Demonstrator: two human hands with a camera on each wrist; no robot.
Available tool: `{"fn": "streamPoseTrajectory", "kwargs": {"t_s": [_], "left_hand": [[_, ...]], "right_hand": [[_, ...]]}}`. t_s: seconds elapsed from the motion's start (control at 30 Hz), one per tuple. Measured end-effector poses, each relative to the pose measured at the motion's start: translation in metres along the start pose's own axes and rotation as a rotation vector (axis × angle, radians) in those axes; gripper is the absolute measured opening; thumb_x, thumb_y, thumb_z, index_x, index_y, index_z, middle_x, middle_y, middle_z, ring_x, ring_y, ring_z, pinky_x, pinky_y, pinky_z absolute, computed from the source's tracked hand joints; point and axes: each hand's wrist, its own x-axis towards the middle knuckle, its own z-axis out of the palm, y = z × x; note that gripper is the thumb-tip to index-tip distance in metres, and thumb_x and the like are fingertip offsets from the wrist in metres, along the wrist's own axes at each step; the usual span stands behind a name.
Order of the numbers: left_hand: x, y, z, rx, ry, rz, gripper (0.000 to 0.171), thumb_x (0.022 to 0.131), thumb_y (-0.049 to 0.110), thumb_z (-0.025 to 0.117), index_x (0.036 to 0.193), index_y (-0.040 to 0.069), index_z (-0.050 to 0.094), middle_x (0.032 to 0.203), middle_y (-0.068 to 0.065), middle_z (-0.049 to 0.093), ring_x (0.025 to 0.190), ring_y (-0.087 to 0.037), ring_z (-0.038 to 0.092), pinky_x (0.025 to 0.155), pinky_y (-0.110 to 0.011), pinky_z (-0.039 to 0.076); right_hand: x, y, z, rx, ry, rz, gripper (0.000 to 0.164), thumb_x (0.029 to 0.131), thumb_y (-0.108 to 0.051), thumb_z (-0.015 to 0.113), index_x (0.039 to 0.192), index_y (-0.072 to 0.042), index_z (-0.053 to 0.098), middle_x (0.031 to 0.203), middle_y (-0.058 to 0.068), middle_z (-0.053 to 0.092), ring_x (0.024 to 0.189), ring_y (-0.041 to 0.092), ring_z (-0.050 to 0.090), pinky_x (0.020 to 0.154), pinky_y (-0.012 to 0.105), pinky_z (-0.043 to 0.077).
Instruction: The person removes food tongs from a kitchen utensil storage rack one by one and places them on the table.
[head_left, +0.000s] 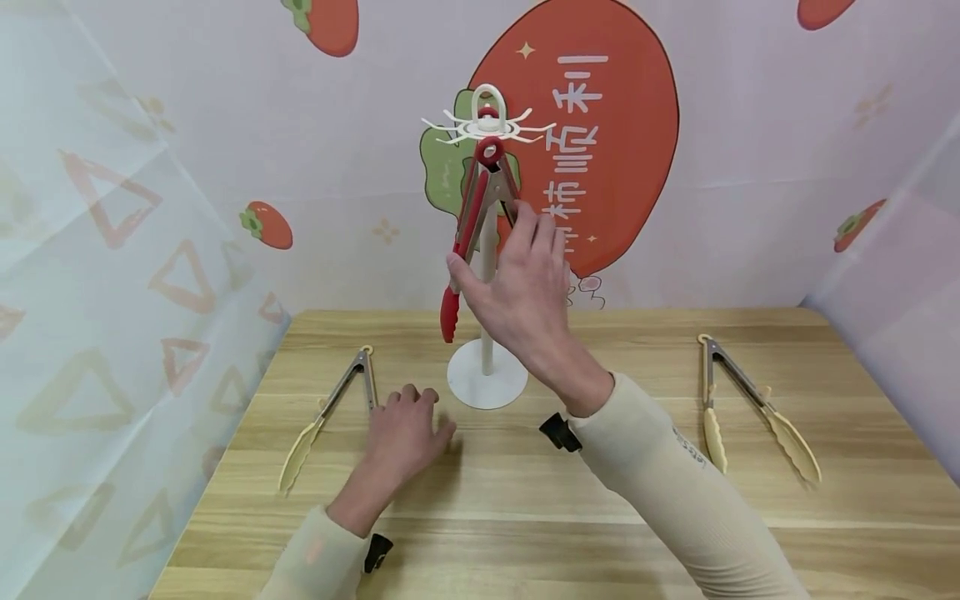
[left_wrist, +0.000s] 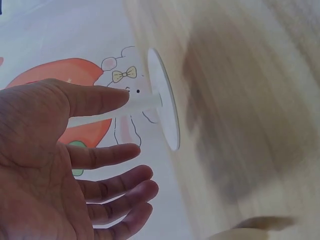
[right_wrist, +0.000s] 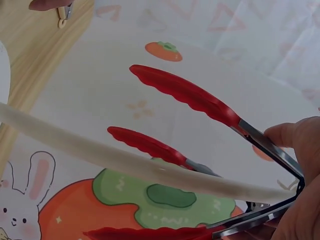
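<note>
My right hand (head_left: 521, 287) holds a pair of red-tipped metal tongs (right_wrist: 187, 95) high in front of the white hanging stand (head_left: 487, 373), thumb on one arm and fingers at the other. The tongs point downward with their arms spread. Their red ring (head_left: 490, 152) is up at the stand's white hooks (head_left: 491, 129). A second pair of red tongs (right_wrist: 145, 142) shows behind the stand's pole in the right wrist view. My left hand (head_left: 405, 437) holds nothing, its fingers loosely extended over the table beside the left beige-tipped tongs (head_left: 300, 454).
Another pair of beige-tipped tongs (head_left: 787, 442) lies spread on the right of the wooden table (head_left: 487, 533). A printed cloth backdrop (head_left: 360, 167) stands behind the table, with side panels left and right.
</note>
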Motion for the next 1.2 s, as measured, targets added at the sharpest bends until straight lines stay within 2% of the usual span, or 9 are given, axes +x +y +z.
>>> {"fn": "streamPoseTrajectory", "kwargs": {"t_s": [0.17, 0.43, 0.67, 0.8, 1.0, 1.1, 1.2], "left_hand": [[-0.002, 0.002, 0.007, -0.023, -0.016, 0.002, 0.040, 0.087, 0.034, 0.078, 0.110, 0.003, 0.069, 0.102, -0.018, 0.063, 0.092, -0.038, 0.061, 0.076, -0.053, 0.051], [-0.006, 0.004, 0.013, -0.033, -0.043, 0.005, 0.038, 0.086, 0.033, 0.079, 0.109, 0.005, 0.070, 0.098, -0.013, 0.062, 0.088, -0.034, 0.060, 0.073, -0.049, 0.051], [-0.007, 0.008, 0.015, -0.034, -0.059, 0.037, 0.037, 0.087, 0.034, 0.077, 0.111, 0.006, 0.070, 0.098, -0.012, 0.062, 0.088, -0.032, 0.059, 0.071, -0.046, 0.050], [-0.009, 0.010, 0.014, -0.039, -0.058, 0.041, 0.038, 0.087, 0.034, 0.078, 0.111, 0.005, 0.070, 0.097, -0.011, 0.061, 0.086, -0.030, 0.058, 0.071, -0.046, 0.050], [-0.011, 0.013, 0.014, -0.045, -0.044, 0.069, 0.038, 0.086, 0.033, 0.079, 0.110, 0.004, 0.070, 0.097, -0.012, 0.062, 0.085, -0.029, 0.058, 0.070, -0.046, 0.050], [-0.011, 0.016, 0.014, -0.041, -0.045, 0.078, 0.038, 0.086, 0.033, 0.079, 0.110, 0.005, 0.070, 0.099, -0.012, 0.063, 0.086, -0.029, 0.058, 0.072, -0.046, 0.050], [-0.011, 0.020, 0.012, -0.037, -0.049, 0.088, 0.038, 0.087, 0.033, 0.079, 0.110, 0.005, 0.070, 0.100, -0.012, 0.063, 0.088, -0.029, 0.058, 0.073, -0.046, 0.050]], "right_hand": [[-0.003, 0.000, -0.007, -0.008, -0.002, -0.006, 0.084, 0.083, -0.047, 0.078, 0.142, -0.001, 0.040, 0.128, 0.016, 0.050, 0.120, 0.029, 0.045, 0.095, 0.045, 0.047], [-0.011, -0.002, -0.018, -0.006, -0.011, -0.039, 0.087, 0.081, -0.047, 0.079, 0.144, 0.000, 0.041, 0.128, 0.016, 0.052, 0.120, 0.029, 0.047, 0.094, 0.045, 0.049], [-0.026, 0.001, -0.032, 0.015, -0.013, -0.056, 0.086, 0.081, -0.047, 0.080, 0.142, 0.002, 0.044, 0.121, 0.016, 0.053, 0.112, 0.031, 0.049, 0.087, 0.045, 0.048], [-0.039, 0.014, -0.038, 0.009, -0.071, -0.055, 0.088, 0.080, -0.045, 0.082, 0.144, 0.001, 0.043, 0.121, 0.015, 0.052, 0.109, 0.030, 0.047, 0.086, 0.045, 0.046], [-0.051, 0.045, -0.043, -0.035, -0.172, -0.018, 0.092, 0.080, -0.046, 0.083, 0.147, 0.002, 0.041, 0.116, 0.014, 0.050, 0.103, 0.029, 0.047, 0.078, 0.043, 0.047], [-0.056, 0.063, -0.044, -0.050, -0.216, 0.018, 0.093, 0.080, -0.045, 0.084, 0.147, 0.002, 0.040, 0.122, 0.016, 0.050, 0.110, 0.030, 0.047, 0.083, 0.047, 0.049], [-0.059, 0.081, -0.043, -0.072, -0.267, 0.080, 0.095, 0.081, -0.046, 0.083, 0.149, 0.003, 0.037, 0.121, 0.018, 0.050, 0.108, 0.032, 0.048, 0.080, 0.048, 0.049]]}}
